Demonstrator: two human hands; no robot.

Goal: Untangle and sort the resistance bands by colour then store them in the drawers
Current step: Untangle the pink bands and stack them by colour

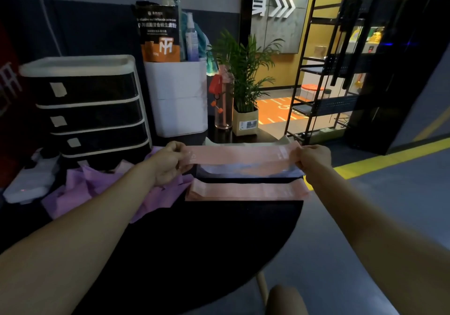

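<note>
A pink resistance band (243, 156) is stretched flat above the table between both hands. My left hand (170, 162) grips its left end and my right hand (314, 160) grips its right end. Below it lies a pile of pale blue bands (246, 171). In front of that a neat stack of pink bands (246, 190) lies on the round black table (207, 241). A tangled heap of purple bands (97, 190) sits at the left. The black drawer unit (90, 107) with white frames stands at the back left, all drawers closed.
A white bin (177, 98) with a pouch and bottles stands behind the bands. A pink bottle (222, 100) and a potted plant (244, 83) are beside it. White items (31, 181) lie at the far left. A black metal rack (328, 71) stands at the right.
</note>
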